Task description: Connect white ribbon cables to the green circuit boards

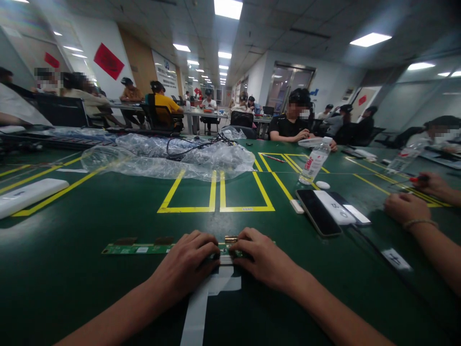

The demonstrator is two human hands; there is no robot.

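Observation:
A long, narrow green circuit board [142,249] lies flat on the table in front of me, with copper-brown flaps along its far edge. A white flat ribbon cable [196,312] comes from the near side of the table up to the board's middle, with a fold near its upper end. My left hand [189,257] has its fingers closed at the left side of the cable's end, and my right hand [257,257] closes on the right side. Fingertips of both hands meet the board there. Whether the cable's end sits inside the connector I cannot tell.
Clear plastic wrap [173,156] with black cables lies beyond yellow tape outlines. To the right are a water bottle [314,163], a phone [317,211] and a white power bank [334,207]. A co-worker's hands [408,206] are at the right. A white device [30,194] lies left.

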